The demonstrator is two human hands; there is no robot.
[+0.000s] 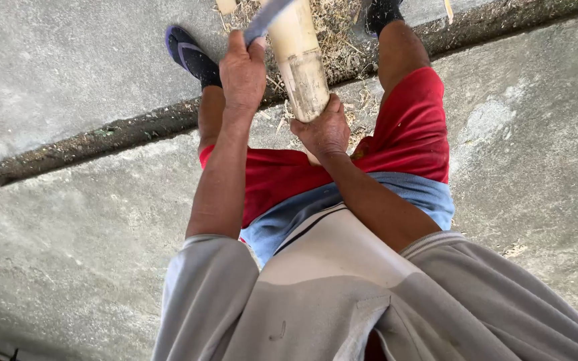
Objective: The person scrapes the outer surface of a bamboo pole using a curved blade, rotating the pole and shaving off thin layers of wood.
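The right hand [326, 130] is clenched around the near end of a pale bamboo pole [299, 57], fingers wrapped under its cut end, seemingly to brace the pole and keep it from sliding or turning. The left hand [243, 70] sits just to the left of the pole, closed around the handle of a blade [269, 17] whose grey metal slants up across the pole's upper part; the thumb lies along the top, which looks like a grip meant to guide the edge against the bamboo. The handle itself is hidden inside the fist.

Both forearms reach forward from grey sleeves. The left one is nearly straight, and the right one is bent in toward the pole's end, so the two hands meet the pole from either side. The wrists are fairly level with the forearms.

The pole runs away from the person between the knees, above red shorts [409, 127] and the hem of a blue shirt. Beside the pole to the left is a foot in a dark sandal [192, 57]; another foot shows to the pole's right at the top edge. Beneath and around the pole's far part lies a litter of dry shavings [342, 33]. A dark crack [102, 137] crosses the concrete floor under the pole.
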